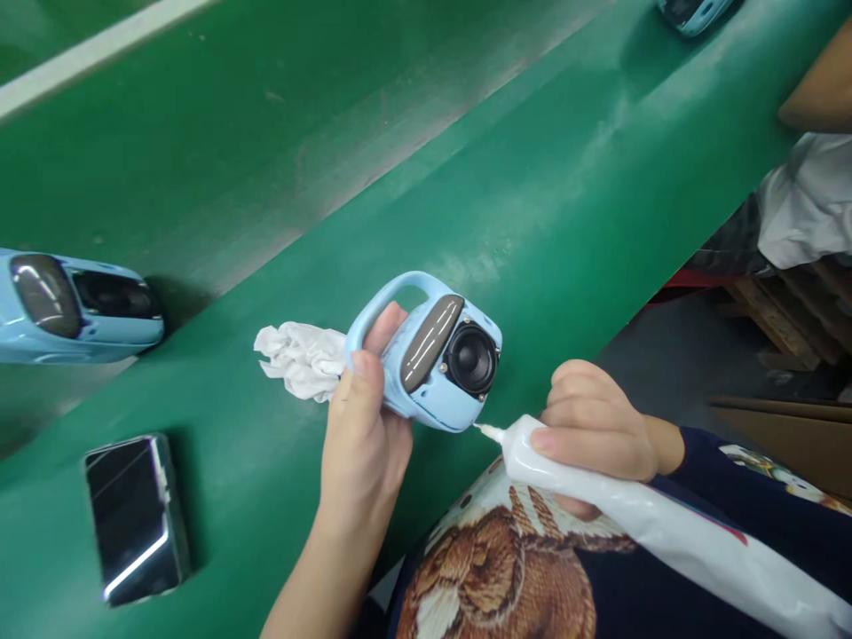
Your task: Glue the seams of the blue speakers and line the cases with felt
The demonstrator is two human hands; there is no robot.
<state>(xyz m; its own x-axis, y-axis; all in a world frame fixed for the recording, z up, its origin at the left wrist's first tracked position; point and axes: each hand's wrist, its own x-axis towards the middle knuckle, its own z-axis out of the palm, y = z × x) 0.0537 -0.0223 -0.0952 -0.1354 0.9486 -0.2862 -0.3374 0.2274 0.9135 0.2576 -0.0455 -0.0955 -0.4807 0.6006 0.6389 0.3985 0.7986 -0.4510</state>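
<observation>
My left hand (367,417) is closed round the handle of a light blue portable speaker (439,404), holding it tilted above the green table. The speaker's front has a glossy dark strip and a round black driver held by screws. In my right hand (595,426) is a long white glue tube (639,506), gripped near its neck. Its thin nozzle points left, and the tip is at the speaker's lower edge; whether it touches I cannot tell. A crumpled white tissue (303,359) lies behind my left hand.
Another blue speaker (86,306) lies at the left, and part of a third (693,13) shows at the top right. A dark-screened phone (135,519) rests on the green table (532,240), lower left. Another person's arm (822,89) reaches in at the right edge, above wooden pallets (778,319).
</observation>
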